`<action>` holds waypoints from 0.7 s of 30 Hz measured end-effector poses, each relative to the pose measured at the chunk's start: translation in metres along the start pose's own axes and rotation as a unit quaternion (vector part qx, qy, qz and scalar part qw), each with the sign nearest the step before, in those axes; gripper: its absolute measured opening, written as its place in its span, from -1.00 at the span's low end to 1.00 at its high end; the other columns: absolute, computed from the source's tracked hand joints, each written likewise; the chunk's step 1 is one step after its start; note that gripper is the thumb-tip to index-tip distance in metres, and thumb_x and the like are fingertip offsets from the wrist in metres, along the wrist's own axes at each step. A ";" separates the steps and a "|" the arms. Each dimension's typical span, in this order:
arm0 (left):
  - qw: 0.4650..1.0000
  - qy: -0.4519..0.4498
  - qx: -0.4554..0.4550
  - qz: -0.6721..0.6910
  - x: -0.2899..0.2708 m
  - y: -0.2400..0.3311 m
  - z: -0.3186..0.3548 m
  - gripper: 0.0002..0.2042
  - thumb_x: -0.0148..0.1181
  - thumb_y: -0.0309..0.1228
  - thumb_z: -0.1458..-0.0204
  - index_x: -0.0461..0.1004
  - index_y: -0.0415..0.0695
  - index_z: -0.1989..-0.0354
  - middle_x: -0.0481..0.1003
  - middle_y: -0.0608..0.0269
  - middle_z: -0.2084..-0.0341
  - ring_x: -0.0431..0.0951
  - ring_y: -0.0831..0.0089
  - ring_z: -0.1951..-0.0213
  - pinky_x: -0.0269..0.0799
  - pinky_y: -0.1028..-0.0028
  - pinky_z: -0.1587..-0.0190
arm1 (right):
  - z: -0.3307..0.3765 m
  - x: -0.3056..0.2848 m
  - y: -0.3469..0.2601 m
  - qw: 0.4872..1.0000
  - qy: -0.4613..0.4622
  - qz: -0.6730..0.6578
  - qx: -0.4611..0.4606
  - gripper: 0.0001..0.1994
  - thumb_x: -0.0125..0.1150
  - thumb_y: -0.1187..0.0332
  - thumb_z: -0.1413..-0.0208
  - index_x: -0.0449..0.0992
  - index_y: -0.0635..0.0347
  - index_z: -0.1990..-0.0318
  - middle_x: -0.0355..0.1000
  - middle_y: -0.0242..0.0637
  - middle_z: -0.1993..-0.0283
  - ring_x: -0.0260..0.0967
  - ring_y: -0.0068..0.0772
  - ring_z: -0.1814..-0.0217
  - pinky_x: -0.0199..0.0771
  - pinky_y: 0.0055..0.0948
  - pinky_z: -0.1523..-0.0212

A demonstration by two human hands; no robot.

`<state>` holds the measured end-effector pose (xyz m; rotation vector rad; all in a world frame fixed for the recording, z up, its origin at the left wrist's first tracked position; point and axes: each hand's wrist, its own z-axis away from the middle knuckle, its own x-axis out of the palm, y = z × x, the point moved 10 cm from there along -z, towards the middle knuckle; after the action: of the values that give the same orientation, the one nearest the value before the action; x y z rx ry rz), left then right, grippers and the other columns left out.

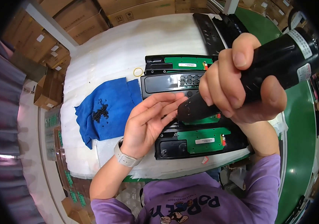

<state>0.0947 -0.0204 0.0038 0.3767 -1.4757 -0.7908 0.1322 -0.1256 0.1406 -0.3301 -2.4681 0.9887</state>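
Observation:
My right hand [226,82] is wrapped around a thick black electric screwdriver [275,56], raised close to the camera, its nose slanting down to the left. My left hand [146,121], with a pale watch band at the wrist, reaches that nose. Its bent fingers gather there, and whatever they pinch is too small or hidden to make out. Below both hands lie several long black plastic housings [161,84]. Some carry green circuit boards [200,130]; the middle ones are partly covered by my hands and the tool.
Left of the housings, a blue cloth [120,93] holds a pile of small black screws [100,113]. A yellow ring [138,72] lies beyond it on the white-covered table [129,41]. Further black parts [208,33] lie at the far right. Cardboard boxes [81,22] stand behind.

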 end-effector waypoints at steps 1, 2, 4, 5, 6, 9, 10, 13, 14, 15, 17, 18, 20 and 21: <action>1.000 -0.026 -0.010 0.014 0.006 -0.002 0.000 -0.71 -0.15 -0.51 -0.16 0.28 -0.38 -0.02 0.31 -0.10 -0.08 0.34 0.18 -0.13 0.28 0.38 -0.14 | 0.001 -0.001 0.002 1.000 0.005 0.002 -0.012 -0.62 0.07 0.03 -0.09 0.23 0.08 0.12 0.23 -0.49 0.59 0.18 -0.61 0.68 0.27 -0.51 0.45; 1.000 -0.025 -0.009 0.015 0.006 -0.002 0.000 -0.71 -0.15 -0.51 -0.16 0.28 -0.38 -0.02 0.31 -0.10 -0.08 0.34 0.18 -0.13 0.28 0.38 -0.14 | 0.002 -0.001 0.004 1.000 0.005 0.002 -0.011 -0.62 0.07 0.03 -0.09 0.23 0.08 0.12 0.23 -0.49 0.59 0.18 -0.61 0.68 0.27 -0.51 0.45; 1.000 -0.027 -0.013 0.004 0.006 -0.003 0.000 -0.71 -0.15 -0.49 -0.16 0.28 -0.37 -0.02 0.36 -0.04 -0.02 0.39 0.26 -0.06 0.29 0.39 -0.14 | 0.002 -0.007 0.010 0.999 0.035 -0.003 0.005 -0.61 0.07 0.01 -0.09 0.23 0.09 0.12 0.23 -0.50 0.59 0.18 -0.62 0.67 0.27 -0.51 0.44; 1.000 -0.026 -0.013 0.004 0.005 -0.003 0.001 -0.71 -0.15 -0.49 -0.16 0.28 -0.37 -0.02 0.36 -0.04 -0.02 0.39 0.26 -0.06 0.29 0.39 -0.14 | 0.003 -0.009 0.010 0.999 0.053 -0.002 -0.004 -0.61 0.05 0.01 -0.09 0.23 0.10 0.12 0.23 -0.50 0.60 0.17 -0.62 0.68 0.27 -0.50 0.45; 0.999 -0.025 -0.033 0.002 0.004 -0.007 0.002 -0.71 -0.15 -0.49 -0.17 0.28 -0.37 -0.02 0.38 0.00 0.02 0.40 0.31 -0.04 0.30 0.40 -0.13 | 0.003 -0.008 0.011 0.999 0.052 -0.003 -0.003 -0.61 0.05 0.01 -0.09 0.23 0.10 0.12 0.23 -0.50 0.60 0.17 -0.62 0.68 0.27 -0.50 0.45; 0.998 -0.021 -0.057 -0.008 0.003 -0.012 0.003 -0.71 -0.13 -0.47 -0.17 0.28 -0.35 -0.02 0.42 0.07 0.08 0.42 0.39 0.00 0.32 0.41 -0.11 | 0.004 -0.012 0.013 0.997 0.073 -0.002 -0.003 -0.62 0.05 0.02 -0.09 0.23 0.10 0.12 0.22 -0.50 0.60 0.16 -0.62 0.68 0.27 -0.50 0.45; 0.998 -0.018 -0.061 -0.015 0.003 -0.014 0.003 -0.71 -0.12 -0.46 -0.17 0.28 -0.34 -0.03 0.42 0.10 0.10 0.42 0.42 0.01 0.33 0.41 -0.10 | 0.004 -0.013 0.014 0.997 0.073 -0.005 -0.003 -0.62 0.04 0.02 -0.10 0.24 0.11 0.13 0.23 -0.50 0.60 0.15 -0.62 0.69 0.27 -0.50 0.45; 0.998 -0.005 -0.056 -0.029 0.005 -0.012 0.002 -0.70 -0.04 -0.45 -0.15 0.29 -0.31 -0.03 0.47 0.13 0.18 0.46 0.43 0.07 0.38 0.45 -0.01 | 0.002 -0.015 0.008 0.997 0.079 -0.011 -0.017 -0.64 0.00 0.04 -0.12 0.24 0.12 0.14 0.23 -0.49 0.59 0.14 -0.62 0.69 0.27 -0.50 0.45; 0.998 -0.006 -0.056 -0.030 0.004 -0.011 0.002 -0.70 -0.04 -0.45 -0.15 0.29 -0.31 -0.03 0.47 0.13 0.18 0.46 0.43 0.07 0.38 0.45 -0.01 | 0.001 -0.018 0.004 0.996 0.087 -0.014 -0.029 -0.65 -0.01 0.04 -0.13 0.25 0.12 0.15 0.23 -0.49 0.59 0.14 -0.62 0.69 0.27 -0.50 0.44; 0.987 -0.009 -0.060 -0.146 0.000 -0.011 0.004 -0.69 -0.02 -0.40 -0.15 0.31 -0.32 -0.01 0.48 0.12 0.20 0.48 0.41 0.11 0.39 0.46 0.04 | 0.000 -0.019 0.001 0.995 0.084 -0.023 -0.039 -0.67 -0.04 0.06 -0.14 0.25 0.13 0.15 0.22 -0.49 0.59 0.13 -0.62 0.69 0.27 -0.50 0.43; 0.952 0.010 -0.039 -0.304 0.000 -0.005 0.004 -0.76 0.06 -0.38 -0.13 0.44 -0.31 0.15 0.52 0.20 0.41 0.52 0.51 0.37 0.39 0.58 0.30 | -0.002 -0.022 -0.007 0.996 0.081 -0.011 -0.044 -0.67 -0.05 0.07 -0.14 0.25 0.13 0.15 0.21 -0.49 0.59 0.13 -0.62 0.69 0.26 -0.50 0.43; 0.951 0.009 -0.038 -0.306 0.000 -0.004 0.005 -0.76 0.06 -0.38 -0.13 0.44 -0.31 0.15 0.52 0.20 0.41 0.52 0.51 0.37 0.39 0.58 0.30 | -0.002 -0.022 -0.010 0.996 0.081 0.000 -0.046 -0.68 -0.05 0.08 -0.14 0.25 0.13 0.15 0.20 -0.49 0.60 0.13 -0.62 0.69 0.26 -0.50 0.42; 0.945 0.019 -0.042 -0.324 -0.004 -0.001 0.006 -0.83 0.07 -0.45 -0.12 0.48 -0.32 0.24 0.51 0.23 0.50 0.47 0.58 0.50 0.36 0.63 0.41 | -0.003 -0.024 -0.015 0.995 0.086 0.000 -0.048 -0.68 -0.06 0.07 -0.14 0.25 0.13 0.15 0.19 -0.49 0.60 0.13 -0.63 0.69 0.26 -0.50 0.43; 0.945 0.034 -0.036 -0.322 -0.006 0.000 0.005 -0.86 0.09 -0.51 -0.09 0.49 -0.33 0.26 0.50 0.23 0.54 0.46 0.59 0.56 0.36 0.64 0.46 | -0.003 -0.024 -0.017 0.995 0.085 0.004 -0.047 -0.68 -0.06 0.07 -0.14 0.24 0.13 0.15 0.19 -0.50 0.60 0.13 -0.63 0.69 0.26 -0.49 0.43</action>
<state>0.0900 -0.0153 0.0003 0.8454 -1.2559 -1.3312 0.1534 -0.1451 0.1472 -0.4374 -2.3640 0.8150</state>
